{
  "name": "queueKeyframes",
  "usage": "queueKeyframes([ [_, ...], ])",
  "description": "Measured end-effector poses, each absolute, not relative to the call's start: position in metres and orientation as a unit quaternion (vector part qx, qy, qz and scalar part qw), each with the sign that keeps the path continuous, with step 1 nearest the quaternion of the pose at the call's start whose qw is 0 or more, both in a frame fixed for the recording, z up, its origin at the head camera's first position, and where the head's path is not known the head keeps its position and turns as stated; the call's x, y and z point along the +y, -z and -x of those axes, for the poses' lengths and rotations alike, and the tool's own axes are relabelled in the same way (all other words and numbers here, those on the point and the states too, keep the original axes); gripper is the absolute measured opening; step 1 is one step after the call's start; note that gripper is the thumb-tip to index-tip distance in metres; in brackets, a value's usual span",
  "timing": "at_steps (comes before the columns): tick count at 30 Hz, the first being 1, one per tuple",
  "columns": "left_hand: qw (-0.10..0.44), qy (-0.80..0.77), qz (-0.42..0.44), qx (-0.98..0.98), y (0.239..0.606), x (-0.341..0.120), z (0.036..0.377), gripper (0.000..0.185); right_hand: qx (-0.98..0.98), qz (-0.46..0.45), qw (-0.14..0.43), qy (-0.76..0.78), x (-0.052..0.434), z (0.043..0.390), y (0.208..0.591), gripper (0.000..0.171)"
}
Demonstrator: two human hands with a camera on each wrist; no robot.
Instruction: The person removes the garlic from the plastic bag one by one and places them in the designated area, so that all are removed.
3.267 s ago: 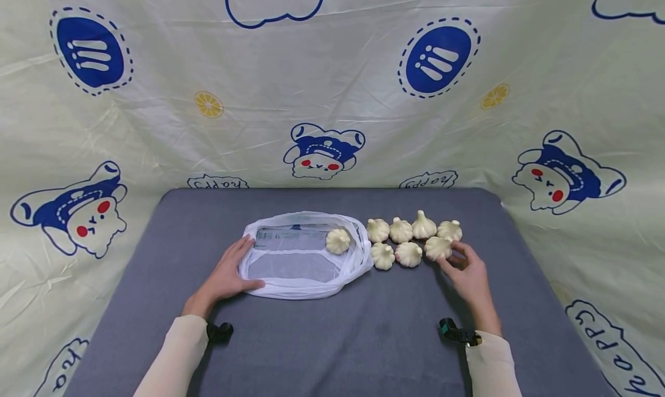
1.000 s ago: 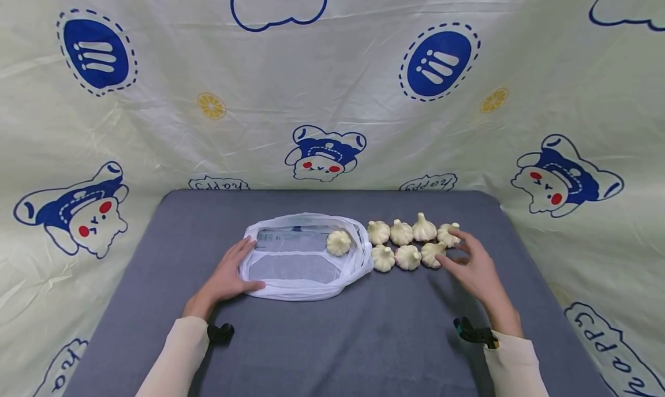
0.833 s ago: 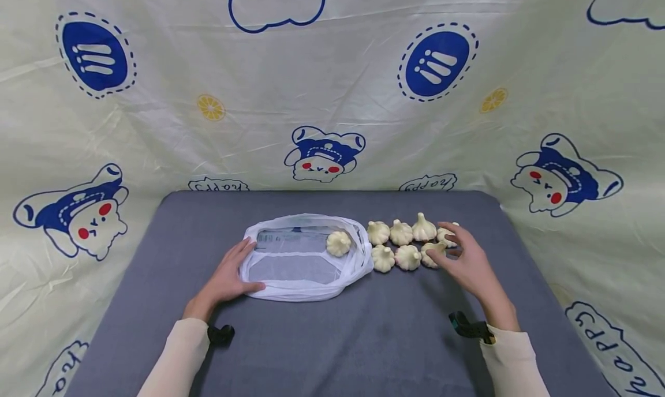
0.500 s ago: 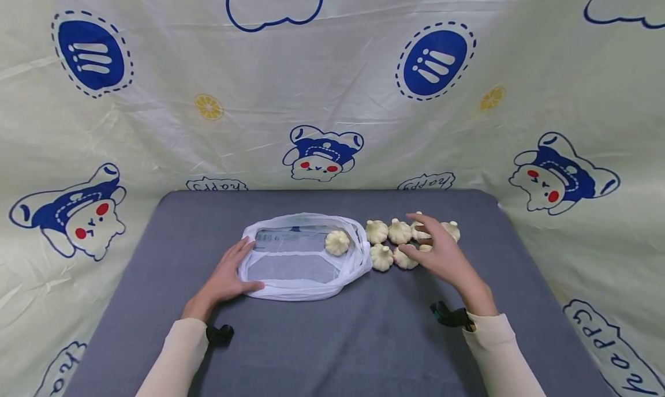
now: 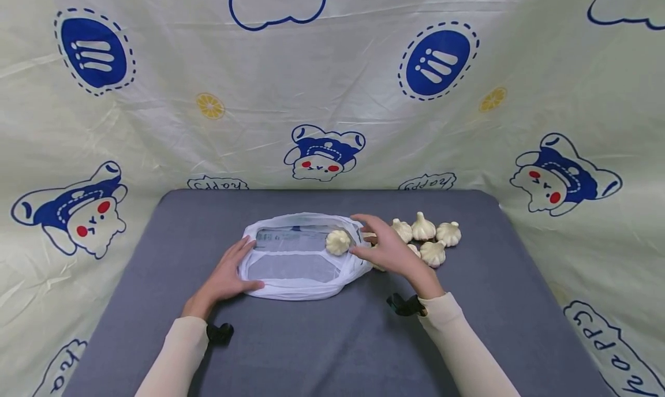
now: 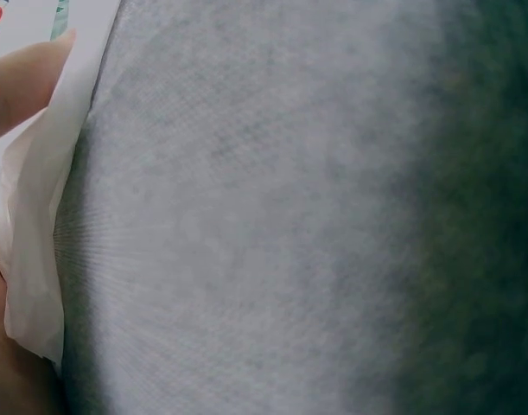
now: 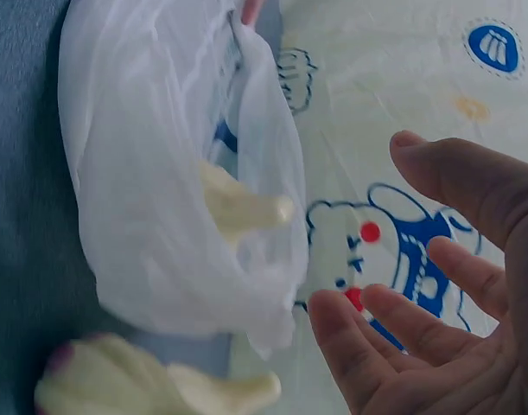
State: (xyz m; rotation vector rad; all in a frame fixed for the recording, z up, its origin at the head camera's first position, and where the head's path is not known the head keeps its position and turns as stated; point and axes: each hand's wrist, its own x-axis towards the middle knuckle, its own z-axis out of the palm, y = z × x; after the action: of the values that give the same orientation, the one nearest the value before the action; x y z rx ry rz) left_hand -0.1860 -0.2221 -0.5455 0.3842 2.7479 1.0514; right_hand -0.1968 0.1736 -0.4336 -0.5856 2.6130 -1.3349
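A white plastic bag (image 5: 306, 289) lies with its mouth spread wide, one garlic bulb (image 5: 337, 242) inside its right end. My left hand (image 5: 227, 276) holds the bag's left end, thumb over the near rim and fingers at the far rim. In the left wrist view, the thumb (image 6: 26, 86) overlaps the bag film (image 6: 39, 225). My right hand (image 5: 389, 248) is over the bag's right rim, holding nothing, fingers and thumb apart. In the right wrist view, that hand (image 7: 445, 346) is beside the bag (image 7: 143, 173), and a bulb's stem (image 7: 246, 207) shows at its mouth.
Right of the bag, several garlic bulbs (image 5: 423, 227) stand in two short rows. My right hand partly covers the leftmost ones. A grey cloth (image 5: 312, 345) covers the table, with a printed curtain (image 5: 332, 68) behind it.
My right hand first held a front-row garlic bulb at the right, then let go of it. It has since moved left over the row to the bag's right rim. The left hand has stayed put.
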Motion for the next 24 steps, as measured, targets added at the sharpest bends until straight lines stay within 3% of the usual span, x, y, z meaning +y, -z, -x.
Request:
queueKeyframes([
  [24,0.063,-0.354,-0.144,0.922,0.543,-0.222,0.186,0.11,0.833,0.274,0.231,0.421,0.128,0.227,0.453,0.064],
])
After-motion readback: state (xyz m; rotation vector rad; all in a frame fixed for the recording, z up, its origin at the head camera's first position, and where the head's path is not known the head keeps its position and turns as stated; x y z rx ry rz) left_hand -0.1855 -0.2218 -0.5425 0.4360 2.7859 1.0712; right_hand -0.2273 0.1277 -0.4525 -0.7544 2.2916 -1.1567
